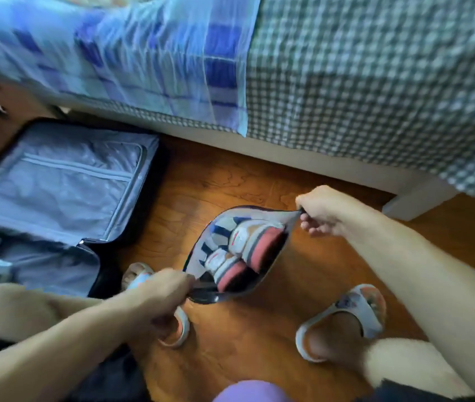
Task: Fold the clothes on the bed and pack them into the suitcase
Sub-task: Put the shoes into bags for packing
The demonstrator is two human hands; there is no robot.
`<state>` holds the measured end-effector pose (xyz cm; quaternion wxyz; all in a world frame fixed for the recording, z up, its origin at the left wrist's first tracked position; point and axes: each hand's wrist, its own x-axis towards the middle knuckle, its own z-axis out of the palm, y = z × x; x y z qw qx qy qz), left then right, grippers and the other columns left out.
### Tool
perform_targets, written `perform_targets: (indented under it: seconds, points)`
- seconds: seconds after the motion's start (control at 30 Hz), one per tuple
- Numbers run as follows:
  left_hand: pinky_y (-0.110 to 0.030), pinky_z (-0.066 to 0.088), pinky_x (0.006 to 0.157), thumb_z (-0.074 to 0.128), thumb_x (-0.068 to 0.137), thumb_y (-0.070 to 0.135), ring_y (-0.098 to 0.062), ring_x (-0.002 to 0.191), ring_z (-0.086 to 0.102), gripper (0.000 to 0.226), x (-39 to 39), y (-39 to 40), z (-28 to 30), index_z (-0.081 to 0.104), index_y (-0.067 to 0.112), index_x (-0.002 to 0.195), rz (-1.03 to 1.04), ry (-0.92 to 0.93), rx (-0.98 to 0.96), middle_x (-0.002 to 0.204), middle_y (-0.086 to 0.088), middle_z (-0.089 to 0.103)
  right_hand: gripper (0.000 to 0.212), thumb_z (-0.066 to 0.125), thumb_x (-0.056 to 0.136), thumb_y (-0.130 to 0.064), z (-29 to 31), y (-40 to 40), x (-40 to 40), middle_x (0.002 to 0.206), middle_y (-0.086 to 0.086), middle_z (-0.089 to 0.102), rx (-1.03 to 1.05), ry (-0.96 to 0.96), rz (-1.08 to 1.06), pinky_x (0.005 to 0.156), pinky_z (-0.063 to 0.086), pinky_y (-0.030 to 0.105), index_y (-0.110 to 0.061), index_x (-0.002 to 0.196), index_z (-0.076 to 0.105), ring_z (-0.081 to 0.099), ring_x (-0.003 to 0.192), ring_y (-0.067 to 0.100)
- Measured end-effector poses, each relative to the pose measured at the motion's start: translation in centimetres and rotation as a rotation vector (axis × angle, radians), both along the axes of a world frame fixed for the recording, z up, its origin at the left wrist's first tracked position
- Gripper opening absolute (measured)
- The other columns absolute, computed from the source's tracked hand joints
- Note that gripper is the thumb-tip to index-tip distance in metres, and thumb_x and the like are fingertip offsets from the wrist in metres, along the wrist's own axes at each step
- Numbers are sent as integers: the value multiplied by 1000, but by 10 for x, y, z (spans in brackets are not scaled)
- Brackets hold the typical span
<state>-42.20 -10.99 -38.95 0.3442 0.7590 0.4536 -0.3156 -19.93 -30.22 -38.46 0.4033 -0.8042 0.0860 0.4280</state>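
I hold a dark pouch (201, 297) open over the wooden floor, and folded striped and red-and-white clothes (239, 250) show inside it. My left hand (162, 288) grips its near rim. My right hand (321, 210) pinches its far corner. The suitcase (56, 181) lies open on the floor to the left, with a grey lining and a zipped panel. The bed (375, 82) runs across the top, covered by a green checked sheet and a blue plaid cloth (158, 62).
My feet in slippers, the left one (172, 329) and the right one (346, 314), stand on the wooden floor (230, 175) below the pouch. A white bed leg (413, 198) stands at the right. The image is blurred by motion.
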Motion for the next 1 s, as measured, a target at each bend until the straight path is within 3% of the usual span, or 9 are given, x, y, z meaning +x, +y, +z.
perform_targets:
  seconds: [0.07,0.17,0.27,0.4,0.5,0.57,0.73,0.87,1.0]
  points:
    - [-22,27,45,49,93,12,-22,38,39,34,6,26,25,49,8,60,44,-53,36,39,-3,43,18,45,90,-7,30,-14,-11,49,0,46,125,-58,-125,42,39,18,-11,74,52,46,39,12]
    - [-27,39,47,46,96,18,-30,53,62,32,12,43,52,63,4,73,-75,-52,163,64,-14,65,19,47,89,-3,50,-38,-37,46,0,43,203,-5,-228,37,40,18,-9,72,52,43,38,10]
    - [-24,46,41,48,99,22,-21,49,67,37,16,40,65,63,6,69,-163,-135,209,55,-7,66,14,51,93,-3,46,-52,-51,53,4,49,224,31,-325,36,43,20,-6,79,54,48,40,10]
    - [-30,50,47,53,94,22,-32,49,67,29,22,24,52,62,0,77,-146,-230,129,53,-11,62,18,52,93,-3,7,-74,-64,42,3,47,76,134,-426,31,40,17,-8,75,50,42,28,7]
    - [-28,56,53,49,89,24,-22,44,66,28,14,-10,33,63,2,79,-295,-94,125,53,-7,65,25,48,93,-3,-23,-73,-88,38,2,44,-39,219,-338,29,35,15,-8,69,46,38,25,7]
    - [-24,50,55,45,87,27,-20,47,65,28,9,-26,24,64,7,80,-343,-75,141,56,-5,68,23,47,91,-3,-35,-70,-101,41,2,44,-65,212,-307,32,35,16,-8,69,46,38,29,9]
    - [-26,49,49,46,94,22,-30,48,64,31,14,-15,7,62,1,77,41,-272,-106,63,-18,70,18,48,86,-3,-38,-70,-88,45,2,42,-59,114,-366,38,37,15,-8,69,49,37,32,10]
    - [-23,45,48,48,89,30,-19,44,60,36,12,3,7,60,7,64,48,-369,82,50,-4,65,11,52,87,-9,-34,-58,-78,52,2,48,43,210,-379,38,37,18,-10,77,53,42,40,11]
    - [-35,59,56,51,84,31,-26,55,70,34,15,22,11,64,7,64,68,-392,97,48,-4,64,9,48,89,-8,-31,-45,-74,47,2,47,36,232,-473,36,39,17,-7,82,53,43,39,10]
